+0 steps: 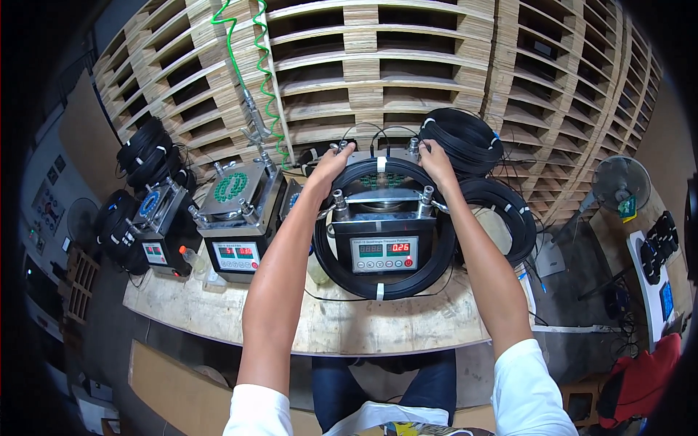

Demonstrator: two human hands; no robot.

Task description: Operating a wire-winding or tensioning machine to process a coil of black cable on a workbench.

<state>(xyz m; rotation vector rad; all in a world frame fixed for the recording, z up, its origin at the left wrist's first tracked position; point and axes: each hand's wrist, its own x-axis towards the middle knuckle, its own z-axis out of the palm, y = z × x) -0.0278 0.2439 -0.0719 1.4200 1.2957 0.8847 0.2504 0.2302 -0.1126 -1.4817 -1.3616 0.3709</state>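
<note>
A polishing machine (pixel 385 253) with a red-lit display stands in front of me. A black cable coil (pixel 380 291), banded with white tape, loops around its front and upper part. My left hand (pixel 333 166) is closed at the machine's far left corner clamp (pixel 342 145). At the far right corner clamp (pixel 414 147), my right hand (pixel 437 163) is closed too, thumb beside the metal post. The fingertips of both hands are mostly hidden. Near me, two more clamp posts (pixel 339 200) rise from the metal top plate (pixel 382 197). Green pieces (pixel 385 180) show beyond it.
Two similar machines (pixel 234 251) (pixel 154 251) stand left on the wooden bench (pixel 196 298), with an orange-capped bottle (pixel 193 258) between them. More black coils (pixel 462 142) lie at right. Pallets (pixel 407 43) are stacked behind; a green air hose (pixel 231 43) hangs down. A fan (pixel 620 182) stands right.
</note>
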